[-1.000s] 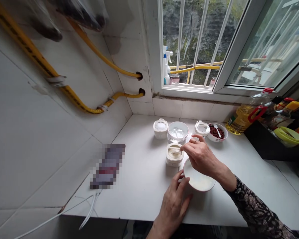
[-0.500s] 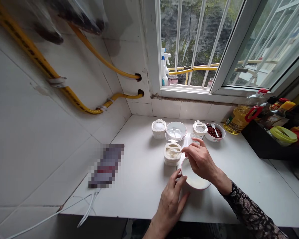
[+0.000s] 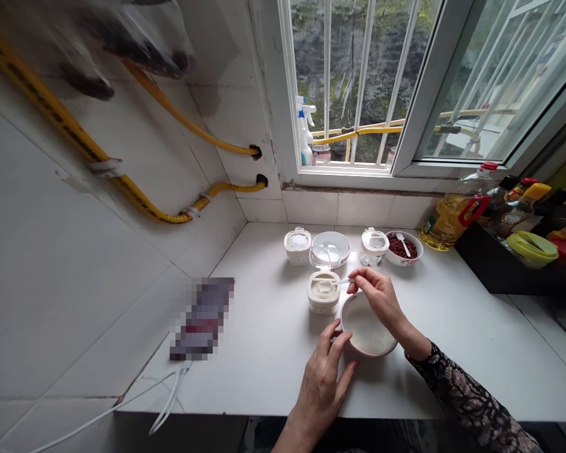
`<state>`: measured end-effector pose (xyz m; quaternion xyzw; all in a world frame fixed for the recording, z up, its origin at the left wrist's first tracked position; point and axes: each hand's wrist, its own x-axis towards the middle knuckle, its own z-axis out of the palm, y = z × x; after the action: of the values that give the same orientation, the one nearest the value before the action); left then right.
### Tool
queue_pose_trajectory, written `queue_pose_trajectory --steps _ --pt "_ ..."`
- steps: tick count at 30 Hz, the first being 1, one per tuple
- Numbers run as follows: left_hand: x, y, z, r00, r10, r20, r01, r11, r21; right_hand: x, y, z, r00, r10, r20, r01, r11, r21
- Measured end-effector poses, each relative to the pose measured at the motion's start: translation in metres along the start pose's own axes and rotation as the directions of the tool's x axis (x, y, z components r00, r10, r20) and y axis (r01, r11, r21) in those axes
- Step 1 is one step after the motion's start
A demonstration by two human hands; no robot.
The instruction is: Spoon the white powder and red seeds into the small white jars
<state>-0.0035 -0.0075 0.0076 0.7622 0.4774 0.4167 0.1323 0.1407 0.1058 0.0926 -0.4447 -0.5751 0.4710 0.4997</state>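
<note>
My right hand (image 3: 377,296) pinches the handle of a small white spoon (image 3: 327,285), whose bowl end is at the open mouth of a seasoning jar (image 3: 324,304). The jar holds a pale powder, and its clear lid (image 3: 325,253) stands raised at the back. Just to the right is a white bowl (image 3: 370,343) with a pinkish rim and a whitish layer inside. Curled at that bowl's left rim are the fingers of my left hand (image 3: 319,374), steadying it, with the thumb apart near the counter. My right hand hangs over the bowl's far side.
Along the back stand a jar of white grains (image 3: 297,251), a white bowl (image 3: 342,242), another lidded jar (image 3: 373,253) and a bowl of dark red pieces (image 3: 399,258) with a spoon. An oil bottle (image 3: 443,220) and a black condiment box (image 3: 481,264) are rightward. A pixelated object (image 3: 202,321) lies left.
The spoon has risen slightly out of the powder, and my right hand has shifted a little, uncovering the lidded jar behind. My left hand stays at the bowl. The view has moved slightly.
</note>
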Motion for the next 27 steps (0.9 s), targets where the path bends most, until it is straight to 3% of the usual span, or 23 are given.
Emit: queue_pose_trajectory --steps 8,14,18,21,24,27 --pt "0.001 0.000 -0.002 1.000 0.005 -0.002 -0.005 1.000 0.004 -0.001 -0.006 -0.006 0.995 -0.096 -0.024 0.095 0.995 -0.024" --pt "0.001 0.000 -0.003 1.000 -0.002 -0.005 0.002 1.000 0.010 -0.004 -0.014 -0.016 0.995 -0.098 -0.009 0.098 0.995 -0.024" --pt "0.002 0.001 -0.004 1.000 0.000 0.008 0.000 1.000 0.021 -0.008 -0.017 -0.032 0.992 -0.124 -0.035 0.122 0.991 -0.056" --pt "0.002 0.002 -0.005 1.000 0.003 0.002 -0.004 1.000 0.029 -0.014 -0.019 -0.052 0.988 -0.153 -0.005 0.149 0.969 -0.197" --pt "0.003 0.002 -0.005 1.000 0.006 -0.005 -0.005 1.000 0.018 -0.024 -0.023 -0.073 0.966 -0.224 0.132 0.260 0.835 -0.485" --pt "0.002 0.000 -0.004 1.000 0.005 -0.015 -0.005 1.000 0.013 -0.035 -0.027 -0.085 0.895 -0.302 0.329 0.446 0.562 -0.697"
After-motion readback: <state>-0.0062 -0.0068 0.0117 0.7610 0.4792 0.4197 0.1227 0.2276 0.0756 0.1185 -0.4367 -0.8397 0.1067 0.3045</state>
